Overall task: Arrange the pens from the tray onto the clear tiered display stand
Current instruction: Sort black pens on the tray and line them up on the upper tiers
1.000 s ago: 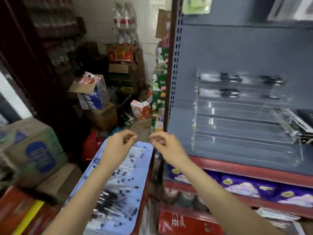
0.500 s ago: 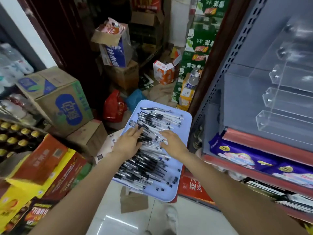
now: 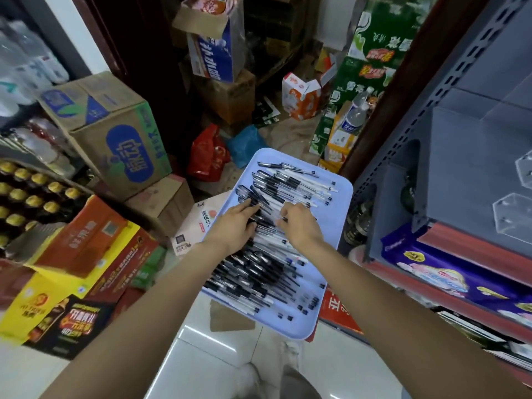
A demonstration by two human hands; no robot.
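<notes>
Most of the work is judged still ahead. The tray (image 3: pixel 339 197) carries a thick heap of pens (image 3: pixel 267 254) spread from its far end to its near end, with a few loose caps near its near right corner. Only a corner of the stand (image 3: pixel 515 214) shows, on the grey shelf (image 3: pixel 460 168) right of the tray, and that clear corner holds no pens as far as can be seen; the rest of the stand is out of view, so how many pens are already placed cannot be told from this moment.

The left hand (image 3: pixel 233 226) lies on the pens at the middle of the tray, fingers reaching forward and spread over the barrels. The right hand (image 3: pixel 302 226) is just right of it, also on the heap, its fingers bent down into the pens. Whether either hand has closed on a pen cannot be told, since the fingertips are buried among them.

Compared with half a second ago, both hands stay at the middle of the tray; the left fingers have slid a little further toward the tray's far end, and the right fingers have curled more. A second ago both hands were raised above the tray, and the stand showed pens on its top two tiers.
</notes>
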